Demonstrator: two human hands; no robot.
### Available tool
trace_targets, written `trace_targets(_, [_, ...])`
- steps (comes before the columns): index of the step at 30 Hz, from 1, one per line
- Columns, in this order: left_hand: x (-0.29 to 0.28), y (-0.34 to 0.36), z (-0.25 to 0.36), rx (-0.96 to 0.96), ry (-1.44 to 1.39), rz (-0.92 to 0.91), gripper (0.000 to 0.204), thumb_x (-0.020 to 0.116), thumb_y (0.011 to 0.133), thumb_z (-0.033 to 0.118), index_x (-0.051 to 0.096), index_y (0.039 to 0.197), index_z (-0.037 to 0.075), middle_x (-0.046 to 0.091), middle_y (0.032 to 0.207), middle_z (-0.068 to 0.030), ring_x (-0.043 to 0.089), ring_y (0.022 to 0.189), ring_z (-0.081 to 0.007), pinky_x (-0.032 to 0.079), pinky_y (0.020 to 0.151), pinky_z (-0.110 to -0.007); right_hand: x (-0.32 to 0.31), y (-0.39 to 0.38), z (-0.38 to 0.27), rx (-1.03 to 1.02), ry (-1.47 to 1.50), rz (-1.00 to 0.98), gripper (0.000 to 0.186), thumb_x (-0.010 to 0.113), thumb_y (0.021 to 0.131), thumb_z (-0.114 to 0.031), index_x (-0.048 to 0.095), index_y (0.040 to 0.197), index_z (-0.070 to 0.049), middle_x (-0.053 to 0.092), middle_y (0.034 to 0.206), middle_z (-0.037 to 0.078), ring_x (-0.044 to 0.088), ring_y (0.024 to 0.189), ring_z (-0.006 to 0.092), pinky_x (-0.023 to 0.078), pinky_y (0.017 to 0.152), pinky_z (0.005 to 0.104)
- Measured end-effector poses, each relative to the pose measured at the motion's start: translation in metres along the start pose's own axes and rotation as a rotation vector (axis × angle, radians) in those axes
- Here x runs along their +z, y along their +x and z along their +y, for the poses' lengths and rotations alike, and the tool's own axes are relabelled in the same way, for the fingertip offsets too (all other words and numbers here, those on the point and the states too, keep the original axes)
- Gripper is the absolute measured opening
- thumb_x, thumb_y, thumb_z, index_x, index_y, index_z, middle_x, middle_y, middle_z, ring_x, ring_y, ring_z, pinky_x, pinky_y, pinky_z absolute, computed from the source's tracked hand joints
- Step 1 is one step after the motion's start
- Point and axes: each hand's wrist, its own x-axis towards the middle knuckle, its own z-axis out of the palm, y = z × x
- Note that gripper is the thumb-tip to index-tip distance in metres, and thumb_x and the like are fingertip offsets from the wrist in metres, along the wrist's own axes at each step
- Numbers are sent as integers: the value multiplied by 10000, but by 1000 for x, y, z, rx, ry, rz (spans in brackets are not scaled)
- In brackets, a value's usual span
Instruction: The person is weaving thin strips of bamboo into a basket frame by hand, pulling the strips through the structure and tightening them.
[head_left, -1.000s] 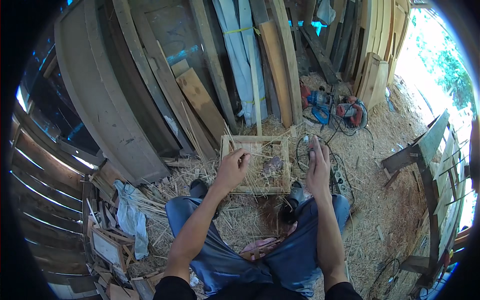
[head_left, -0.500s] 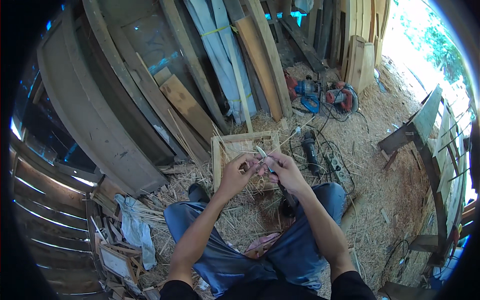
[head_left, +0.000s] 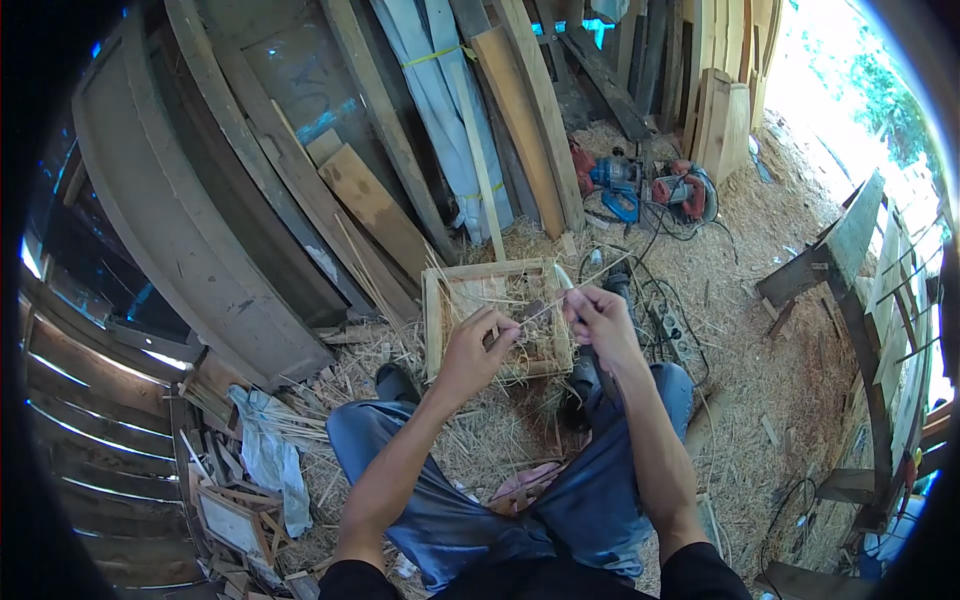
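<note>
A knife (head_left: pixel 563 277) is gripped in my closed right hand (head_left: pixel 608 322), its pale blade pointing up and away and its dark handle running back under the wrist. My left hand (head_left: pixel 474 348) pinches one end of a thin wooden strip (head_left: pixel 541 312). The strip slants up to the right, past the blade and the right-hand fingers; whether those fingers also touch it I cannot tell. Beneath both hands lies a square wooden frame (head_left: pixel 433 315), with thin strips and shavings inside it. My knees are spread on either side.
Boards and a panel (head_left: pixel 200 220) lean along the left and back. A blue-and-red power tool (head_left: pixel 612 180), a red circular saw (head_left: pixel 685 190), cords and a power strip (head_left: pixel 675 330) lie at the right. Shavings cover the floor (head_left: pixel 760 400). A timber structure (head_left: pixel 850 270) stands far right.
My hands have drawn apart. The right hand moved to the right with the knife, and the strip now shows stretched between them. My left hand has barely moved.
</note>
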Motion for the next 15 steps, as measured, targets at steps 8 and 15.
trace_targets(8, [-7,-4,1,51,49,-2,120,662,857,111,620,897,6,618,840,-61,559,709,-151,429,629,-271,-25,-2,-19,-42,71,126,276,540,973,-220,601,1080,27,488,721,-36,336,513,10,268,448,162])
trace_targets(15, [-7,-5,0,21,42,-13,120,649,865,115,623,878,-1,614,829,-69,561,704,-166,430,630,-276,-31,-4,-12,-41,120,86,256,543,970,-211,597,1090,9,495,713,-37,351,522,17,262,449,167])
